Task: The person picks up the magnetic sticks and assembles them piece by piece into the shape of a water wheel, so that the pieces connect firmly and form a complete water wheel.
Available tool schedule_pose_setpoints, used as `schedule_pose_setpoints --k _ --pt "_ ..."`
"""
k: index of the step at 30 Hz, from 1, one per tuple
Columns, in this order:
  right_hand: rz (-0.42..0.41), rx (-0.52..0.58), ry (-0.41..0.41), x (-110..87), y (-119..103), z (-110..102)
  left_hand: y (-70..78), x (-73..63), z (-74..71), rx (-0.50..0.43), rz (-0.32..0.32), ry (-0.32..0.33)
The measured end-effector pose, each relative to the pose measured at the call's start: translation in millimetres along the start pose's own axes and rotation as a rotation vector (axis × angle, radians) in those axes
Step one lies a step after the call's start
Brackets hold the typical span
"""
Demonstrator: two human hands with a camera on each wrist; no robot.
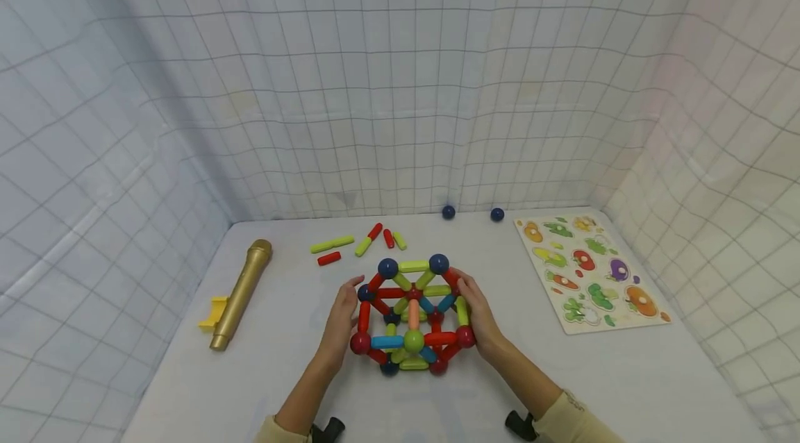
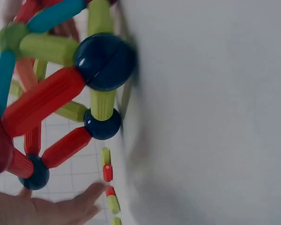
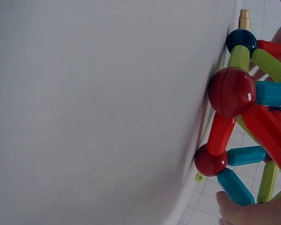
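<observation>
The frame [image 1: 414, 292] of balls and rods sits near the middle of the table [image 1: 294, 318], between the two hands, its lower balls seeming to rest on the surface. The hands are well apart, one on either flank: the left hand [image 1: 335, 323] has its fingers mostly straight beside a blue ball [image 1: 365, 292], the right hand [image 1: 484, 318] lies along a green rod [image 1: 462, 311], fingers loosely extended. How hard either one presses, I cannot tell.

It looks like glossy plastic, so probably light for its bulk. Each rod should be stiff, but the whole is likely only as firm as its joints, which may be magnetic and could swivel or pop off under a twist. The balls look smooth and rather slippery; the ribbed rods should give fingers more bite.

Best hold is low and on both sides at once, palms under or against the lower balls, such as the red ball [image 1: 465, 337] at right and its match [image 1: 360, 343] at left, with even, gentle pressure. Lifting by the top rod [image 1: 414, 266] or the orange rod [image 1: 414, 314] alone would hang all the weight on a couple of joints
</observation>
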State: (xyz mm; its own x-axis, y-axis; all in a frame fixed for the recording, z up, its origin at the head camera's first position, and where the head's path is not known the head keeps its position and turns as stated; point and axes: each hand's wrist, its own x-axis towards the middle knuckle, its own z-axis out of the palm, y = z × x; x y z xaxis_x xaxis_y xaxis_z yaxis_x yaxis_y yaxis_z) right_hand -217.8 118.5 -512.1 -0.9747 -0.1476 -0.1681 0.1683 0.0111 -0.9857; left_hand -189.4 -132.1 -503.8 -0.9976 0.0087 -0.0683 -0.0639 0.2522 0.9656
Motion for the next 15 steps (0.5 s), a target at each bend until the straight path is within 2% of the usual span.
schedule_pose_setpoints --k 2,4,9,15 --pt "0.013 -0.003 -0.002 -1.7 -0.7 1.4 0.9 7.9 -0.6 -0.107 -0.118 -0.043" --pt "0.013 -0.011 -0.013 -2.3 -1.2 3.3 0.9 11.5 0.0 -0.151 -0.161 -0.1" --pt "-0.035 -0.028 -0.038 1.1 0.8 6.1 -0.4 9.8 2.4 -0.19 -0.133 -0.185" --pt "-0.059 -0.074 -0.034 1.6 2.2 5.0 -0.4 9.1 3.4 -0.243 -0.115 -0.22"
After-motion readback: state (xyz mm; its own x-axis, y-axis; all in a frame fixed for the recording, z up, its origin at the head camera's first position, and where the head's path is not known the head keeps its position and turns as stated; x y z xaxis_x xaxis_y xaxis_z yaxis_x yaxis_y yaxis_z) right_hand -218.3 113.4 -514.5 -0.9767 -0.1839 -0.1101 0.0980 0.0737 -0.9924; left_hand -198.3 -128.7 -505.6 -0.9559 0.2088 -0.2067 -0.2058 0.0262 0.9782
